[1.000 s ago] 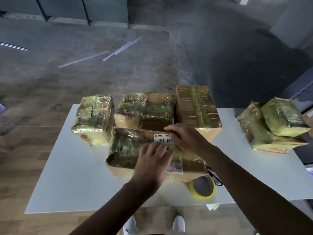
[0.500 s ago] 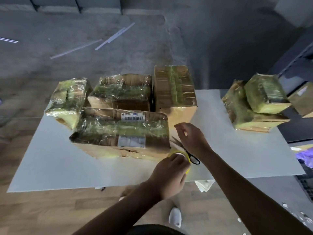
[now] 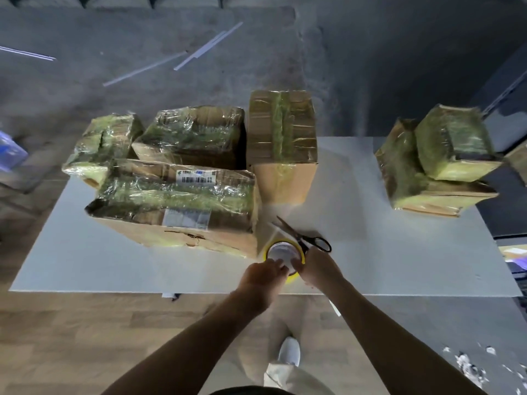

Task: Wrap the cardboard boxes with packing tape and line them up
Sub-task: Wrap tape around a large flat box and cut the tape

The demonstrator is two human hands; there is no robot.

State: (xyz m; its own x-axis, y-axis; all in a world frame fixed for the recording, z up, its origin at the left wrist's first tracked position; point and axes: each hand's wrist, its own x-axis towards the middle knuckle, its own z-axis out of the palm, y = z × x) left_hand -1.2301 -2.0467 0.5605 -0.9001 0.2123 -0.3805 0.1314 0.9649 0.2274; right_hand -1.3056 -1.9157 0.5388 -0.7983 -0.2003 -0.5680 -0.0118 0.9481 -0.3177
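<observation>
Left hand [image 3: 263,276] and right hand [image 3: 318,269] were seen clamped on the yellow tape roll [image 3: 285,252], at its seven and four o'clock. It was stood near the white table's [image 3: 399,260] six o'clock edge, the large labelled box [image 3: 176,203] just beside at ten o'clock, scissors [image 3: 309,240] laid at one o'clock.

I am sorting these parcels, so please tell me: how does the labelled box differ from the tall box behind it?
The labelled box lies low and wide; the tall box stands higher and narrower. The labelled box bears a barcode sticker on top; the tall box shows none. Both are brown cardboard under shiny tape, on the white table.
</observation>
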